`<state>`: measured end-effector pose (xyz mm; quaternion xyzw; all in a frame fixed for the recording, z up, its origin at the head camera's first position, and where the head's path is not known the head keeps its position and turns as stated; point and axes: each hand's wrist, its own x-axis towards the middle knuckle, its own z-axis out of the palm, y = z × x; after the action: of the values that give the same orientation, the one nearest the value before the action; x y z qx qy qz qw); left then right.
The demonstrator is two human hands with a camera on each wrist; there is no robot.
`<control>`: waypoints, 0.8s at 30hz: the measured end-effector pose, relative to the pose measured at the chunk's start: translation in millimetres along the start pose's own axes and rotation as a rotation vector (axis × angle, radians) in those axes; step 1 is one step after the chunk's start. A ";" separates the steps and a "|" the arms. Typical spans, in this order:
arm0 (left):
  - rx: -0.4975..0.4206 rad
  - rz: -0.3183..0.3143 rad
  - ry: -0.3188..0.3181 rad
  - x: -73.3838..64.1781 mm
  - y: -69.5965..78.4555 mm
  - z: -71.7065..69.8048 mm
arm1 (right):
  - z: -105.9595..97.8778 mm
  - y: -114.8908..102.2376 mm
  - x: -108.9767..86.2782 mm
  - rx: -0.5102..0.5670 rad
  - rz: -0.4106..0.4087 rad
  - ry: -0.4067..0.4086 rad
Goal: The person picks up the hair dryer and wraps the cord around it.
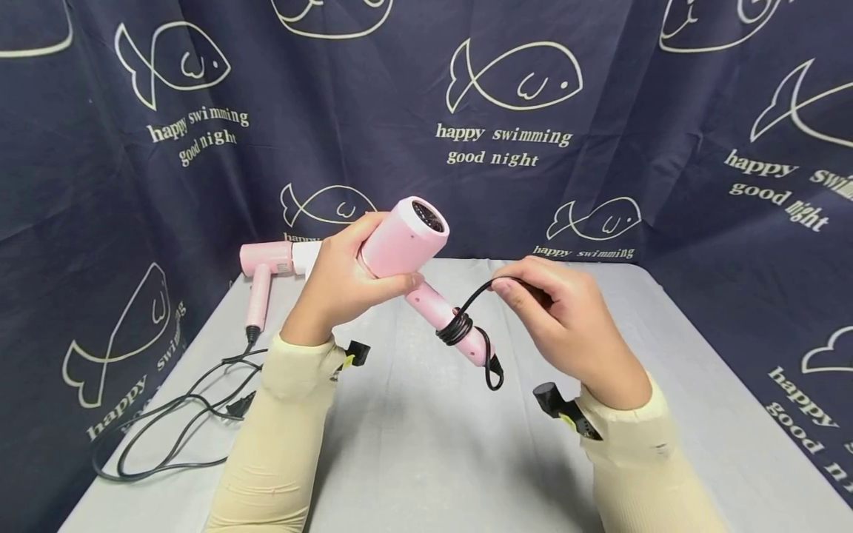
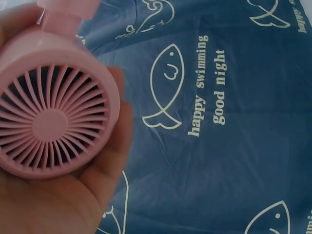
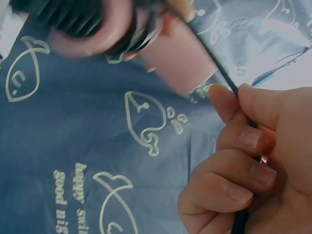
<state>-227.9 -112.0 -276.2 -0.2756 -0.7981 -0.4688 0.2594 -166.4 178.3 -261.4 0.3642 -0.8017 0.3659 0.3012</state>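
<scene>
A pink hair dryer (image 1: 403,240) is held up over the table by my left hand (image 1: 343,277), which grips its barrel. The handle slants down to the right, with several turns of black cord (image 1: 456,328) wound around it. In the left wrist view the slatted round end (image 2: 49,124) of the barrel faces the camera, fingers beside it. My right hand (image 1: 566,318) pinches a length of the cord between thumb and forefinger, right of the handle. The right wrist view shows that cord (image 3: 214,58) running from the blurred handle into my curled fingers.
A second pink hair dryer (image 1: 262,292) with a white front part lies at the back left of the grey table (image 1: 426,459). Its black cord (image 1: 176,403) loops loosely toward the left edge, plug (image 1: 241,405) beside my left sleeve. A dark blue fish-printed curtain (image 1: 400,111) surrounds the table.
</scene>
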 end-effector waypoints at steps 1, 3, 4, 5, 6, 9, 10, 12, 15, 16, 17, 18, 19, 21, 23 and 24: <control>-0.008 0.012 -0.003 -0.1 0.1 0.0 | 0.3 3.0 0.8 -0.005 0.006 0.010; -0.033 0.034 -0.003 -0.6 0.7 -0.1 | 1.2 9.0 2.0 -0.017 0.025 0.028; -0.046 0.044 0.001 -0.9 1.5 -0.3 | 1.8 12.3 2.5 -0.021 0.037 0.034; -0.061 0.051 0.005 -1.2 2.3 -0.5 | 2.4 15.6 2.8 -0.026 0.051 0.037; -0.076 0.057 0.009 -1.6 3.3 -0.6 | 3.2 19.1 3.2 -0.026 0.062 0.039; -0.114 0.061 0.019 -2.9 6.0 -2.3 | 6.7 28.2 4.1 -0.009 0.096 0.033; -0.122 0.058 0.020 -3.3 6.6 -2.8 | 8.2 30.8 4.3 0.006 0.111 0.021; -0.138 0.058 0.018 -3.7 7.2 -3.5 | 11.6 35.3 4.4 0.033 0.144 -0.012; -0.164 0.065 0.019 -3.9 8.3 -4.2 | 17.1 41.2 4.0 0.056 0.186 -0.089; -0.175 0.069 0.023 -4.0 9.0 -4.4 | 19.2 43.2 3.9 0.063 0.194 -0.117; -0.191 0.074 0.031 -4.1 9.8 -4.7 | 21.2 44.9 3.8 0.069 0.197 -0.144; -0.205 0.079 0.041 -4.2 10.8 -5.1 | 23.3 46.4 3.7 0.076 0.198 -0.168; -0.216 0.084 0.055 -4.3 12.0 -5.4 | 25.3 47.6 3.5 0.082 0.200 -0.189; -0.244 0.096 0.093 -4.0 14.4 -6.1 | 28.9 48.4 3.5 0.098 0.205 -0.227; -0.280 0.102 0.131 -3.5 17.2 -6.4 | 31.9 47.7 3.4 0.128 0.218 -0.257; -0.296 0.102 0.150 -3.3 18.4 -6.5 | 33.3 46.8 3.0 0.149 0.224 -0.271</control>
<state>-212.0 -110.9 -264.6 -0.3150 -0.6839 -0.5865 0.2985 -212.8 172.2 -294.7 0.3398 -0.8413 0.4030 0.1200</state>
